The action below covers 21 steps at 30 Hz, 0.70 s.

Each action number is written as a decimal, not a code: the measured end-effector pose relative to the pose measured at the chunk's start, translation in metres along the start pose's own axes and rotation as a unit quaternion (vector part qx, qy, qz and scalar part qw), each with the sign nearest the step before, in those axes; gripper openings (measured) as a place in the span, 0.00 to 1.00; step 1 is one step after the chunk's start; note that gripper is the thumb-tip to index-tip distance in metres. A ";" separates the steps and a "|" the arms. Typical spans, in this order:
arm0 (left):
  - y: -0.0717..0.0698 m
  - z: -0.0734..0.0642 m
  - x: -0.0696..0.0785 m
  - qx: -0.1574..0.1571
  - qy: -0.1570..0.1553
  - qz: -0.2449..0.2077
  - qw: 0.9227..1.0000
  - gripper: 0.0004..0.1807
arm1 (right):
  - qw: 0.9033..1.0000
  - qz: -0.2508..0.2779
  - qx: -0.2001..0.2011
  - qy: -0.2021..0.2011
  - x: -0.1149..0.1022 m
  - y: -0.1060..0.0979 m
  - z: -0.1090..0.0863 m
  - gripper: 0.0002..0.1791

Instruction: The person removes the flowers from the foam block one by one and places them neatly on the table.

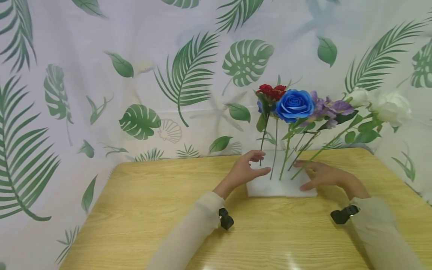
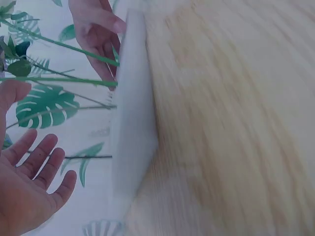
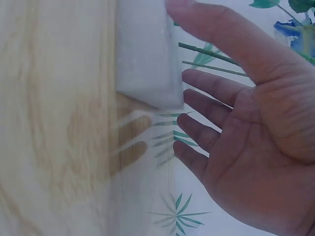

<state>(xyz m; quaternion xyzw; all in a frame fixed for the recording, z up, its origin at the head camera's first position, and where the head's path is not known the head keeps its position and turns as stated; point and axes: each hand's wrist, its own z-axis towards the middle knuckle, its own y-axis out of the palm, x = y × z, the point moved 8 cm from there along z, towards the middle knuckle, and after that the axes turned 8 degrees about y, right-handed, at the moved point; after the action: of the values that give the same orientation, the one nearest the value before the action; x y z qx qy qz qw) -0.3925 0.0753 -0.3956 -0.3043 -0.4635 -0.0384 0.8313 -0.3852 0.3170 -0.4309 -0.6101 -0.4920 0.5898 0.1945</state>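
A white foam-like block lies on the table with several artificial flower stems standing in its top. A red flower and a blue rose rise at the left and middle. Purple flowers and white roses lean out to the right. My left hand hovers at the block's left side, fingers parted around the leftmost stems without gripping them. At the other side is my right hand, its palm facing the block and fingers spread. The right thumb tip is right at the block's edge.
The wooden table extends left and toward the front of the block. Behind it hangs a white curtain printed with green leaves. Dark straps with small devices are on both wrists over light sleeves.
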 end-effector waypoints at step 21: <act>-0.004 0.019 -0.009 0.196 0.019 -0.039 0.980 0.18 | 0.999 0.045 0.002 -0.018 0.002 0.003 -0.003 0.49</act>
<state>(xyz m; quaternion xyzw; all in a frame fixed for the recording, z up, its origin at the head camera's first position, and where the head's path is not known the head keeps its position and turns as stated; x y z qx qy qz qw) -0.4132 0.0806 -0.3935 -0.1166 -0.4580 0.0151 0.8811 -0.3815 0.3189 -0.4333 -0.6207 -0.4665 0.6095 0.1601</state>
